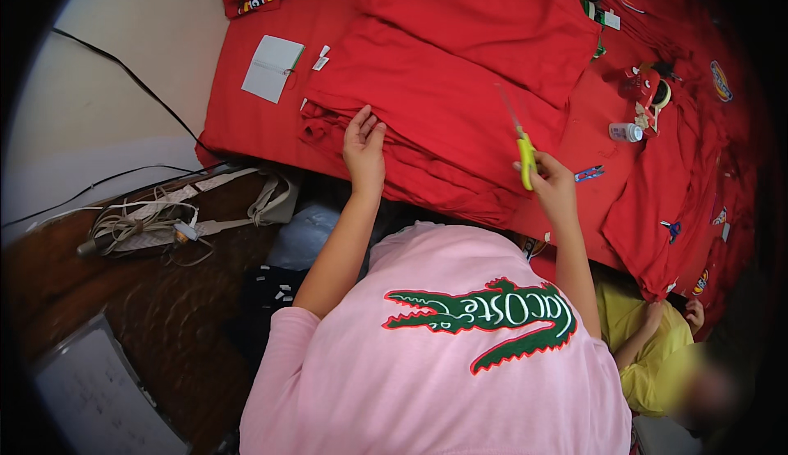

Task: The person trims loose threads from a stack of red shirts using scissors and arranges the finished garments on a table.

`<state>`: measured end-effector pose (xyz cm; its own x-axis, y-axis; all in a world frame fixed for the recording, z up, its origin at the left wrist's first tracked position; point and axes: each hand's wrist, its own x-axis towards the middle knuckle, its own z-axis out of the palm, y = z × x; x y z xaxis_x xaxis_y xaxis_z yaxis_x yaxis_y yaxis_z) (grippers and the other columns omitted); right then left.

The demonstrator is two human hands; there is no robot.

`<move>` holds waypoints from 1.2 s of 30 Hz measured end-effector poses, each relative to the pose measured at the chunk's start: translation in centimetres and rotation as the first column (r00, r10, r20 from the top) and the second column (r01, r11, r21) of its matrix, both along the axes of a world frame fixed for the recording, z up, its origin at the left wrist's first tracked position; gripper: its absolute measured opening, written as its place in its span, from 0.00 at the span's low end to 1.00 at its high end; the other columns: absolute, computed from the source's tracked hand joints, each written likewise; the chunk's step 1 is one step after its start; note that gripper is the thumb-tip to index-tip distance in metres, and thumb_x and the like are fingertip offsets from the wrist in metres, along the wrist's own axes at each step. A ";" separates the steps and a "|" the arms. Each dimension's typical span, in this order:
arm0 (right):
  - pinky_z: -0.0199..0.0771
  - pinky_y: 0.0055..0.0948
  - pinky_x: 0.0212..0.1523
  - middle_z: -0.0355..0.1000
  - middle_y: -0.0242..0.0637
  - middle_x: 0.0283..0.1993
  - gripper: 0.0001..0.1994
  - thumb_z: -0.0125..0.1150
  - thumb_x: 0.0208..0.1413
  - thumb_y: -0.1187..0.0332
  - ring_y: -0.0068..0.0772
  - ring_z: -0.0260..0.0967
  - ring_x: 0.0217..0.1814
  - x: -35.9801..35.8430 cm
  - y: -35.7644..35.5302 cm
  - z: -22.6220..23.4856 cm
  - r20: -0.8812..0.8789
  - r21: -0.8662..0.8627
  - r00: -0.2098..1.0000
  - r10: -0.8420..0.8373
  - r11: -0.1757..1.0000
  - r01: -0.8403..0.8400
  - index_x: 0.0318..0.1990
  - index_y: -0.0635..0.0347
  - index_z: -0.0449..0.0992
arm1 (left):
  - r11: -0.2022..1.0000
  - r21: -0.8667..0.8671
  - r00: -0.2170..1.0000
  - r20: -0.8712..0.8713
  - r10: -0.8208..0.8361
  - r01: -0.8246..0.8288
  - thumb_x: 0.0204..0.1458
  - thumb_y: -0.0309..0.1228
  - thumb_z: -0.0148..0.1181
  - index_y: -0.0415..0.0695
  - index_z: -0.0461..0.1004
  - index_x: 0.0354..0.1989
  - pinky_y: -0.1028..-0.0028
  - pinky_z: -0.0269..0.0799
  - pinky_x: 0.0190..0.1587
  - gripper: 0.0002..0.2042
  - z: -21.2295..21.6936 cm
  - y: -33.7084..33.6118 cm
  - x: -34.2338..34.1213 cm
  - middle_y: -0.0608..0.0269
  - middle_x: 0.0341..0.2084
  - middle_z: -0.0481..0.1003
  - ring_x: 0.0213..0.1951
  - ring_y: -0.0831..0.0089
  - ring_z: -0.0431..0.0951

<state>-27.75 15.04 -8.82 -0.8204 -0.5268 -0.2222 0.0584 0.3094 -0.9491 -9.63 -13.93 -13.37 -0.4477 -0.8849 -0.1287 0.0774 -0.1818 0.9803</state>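
A tool with a yellow-green handle (pixel 526 160) and a long thin metal blade is gripped in my right hand (pixel 554 182); I cannot tell whether it is a knife or scissors. Its blade points away from me over the folded red garments (pixel 443 86), which lie in a stack on the table. At the stack's near left edge is my left hand (pixel 365 147), with its thumb apart from the loosely bent fingers and nothing seen in it. The fingertips rest at or just over the fabric's edge.
A grey notebook (pixel 273 68) and small white tags (pixel 321 59) lie to the left. At right are blue thread snips (pixel 588 173), a small white bottle (pixel 625 132) and a tape roll (pixel 662 94). A co-worker's hands (pixel 654 314) touch red fabric. Cables (pixel 152 217) coil at lower left.
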 end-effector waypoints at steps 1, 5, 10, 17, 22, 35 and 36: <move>0.69 0.28 0.31 0.75 0.37 0.26 0.18 0.73 0.56 0.62 0.22 0.71 0.27 0.0 -1.3 0.8 -0.097 0.161 0.989 0.114 0.982 -0.097 0.49 0.66 0.82 | 1.000 0.014 1.000 0.020 0.013 -0.013 0.60 0.19 0.63 0.36 0.67 0.63 0.73 0.74 0.59 0.23 -0.7 0.2 -0.2 0.56 0.54 0.74 0.56 0.69 0.75; 0.66 0.29 0.30 0.70 0.35 0.25 0.19 0.73 0.57 0.58 0.22 0.64 0.27 0.2 -7.1 5.1 -0.176 0.502 0.885 0.432 0.812 -0.296 0.50 0.64 0.82 | 0.992 -0.025 0.983 0.135 0.128 -0.126 0.55 0.18 0.68 0.39 0.69 0.58 0.72 0.77 0.53 0.22 -0.6 2.1 -2.0 0.55 0.60 0.65 0.52 0.69 0.75; 0.67 0.34 0.30 0.68 0.38 0.24 0.20 0.73 0.56 0.55 0.30 0.63 0.24 0.0 -10.4 3.7 -0.104 0.438 0.884 0.456 0.819 -0.371 0.47 0.61 0.82 | 0.950 -0.274 0.944 0.247 0.219 -0.148 0.52 0.17 0.70 0.45 0.70 0.59 0.73 0.76 0.50 0.25 -1.3 1.9 -2.6 0.54 0.64 0.58 0.52 0.70 0.72; 0.74 0.47 0.37 0.77 0.46 0.30 0.17 0.68 0.56 0.55 0.51 0.77 0.34 0.1 -12.3 4.8 -0.163 0.553 0.784 0.599 0.714 -0.430 0.44 0.59 0.80 | 0.978 -0.036 0.969 0.134 0.208 -0.205 0.57 0.17 0.65 0.42 0.75 0.54 0.80 0.73 0.47 0.17 -1.8 0.8 -1.9 0.60 0.49 0.72 0.45 0.75 0.75; 0.74 0.48 0.37 0.78 0.47 0.31 0.17 0.67 0.56 0.54 0.52 0.77 0.35 -0.5 -12.5 4.2 -0.173 0.566 0.748 0.641 0.686 -0.457 0.43 0.58 0.80 | 0.947 0.260 0.973 -0.081 0.216 -0.189 0.59 0.18 0.64 0.40 0.77 0.52 0.82 0.71 0.41 0.13 -0.4 1.4 -1.3 0.68 0.35 0.75 0.38 0.83 0.74; 0.72 0.46 0.34 0.74 0.41 0.27 0.21 0.71 0.48 0.50 0.46 0.74 0.34 -2.3 -16.7 5.9 -0.345 0.498 0.613 0.711 0.692 -0.523 0.39 0.59 0.79 | 0.985 -0.174 1.000 -0.022 -0.018 0.014 0.52 0.09 0.64 0.35 0.69 0.65 0.84 0.75 0.42 0.30 2.8 -1.0 -2.2 0.67 0.51 0.64 0.38 0.85 0.68; 0.72 0.46 0.34 0.74 0.40 0.27 0.21 0.71 0.47 0.51 0.46 0.74 0.34 -2.3 -16.4 5.7 -0.360 0.495 0.604 0.711 0.694 -0.523 0.38 0.59 0.78 | 0.988 -0.157 0.999 -0.044 -0.018 0.011 0.51 0.09 0.64 0.35 0.67 0.67 0.84 0.75 0.42 0.32 3.4 -1.0 -2.3 0.67 0.51 0.63 0.38 0.85 0.68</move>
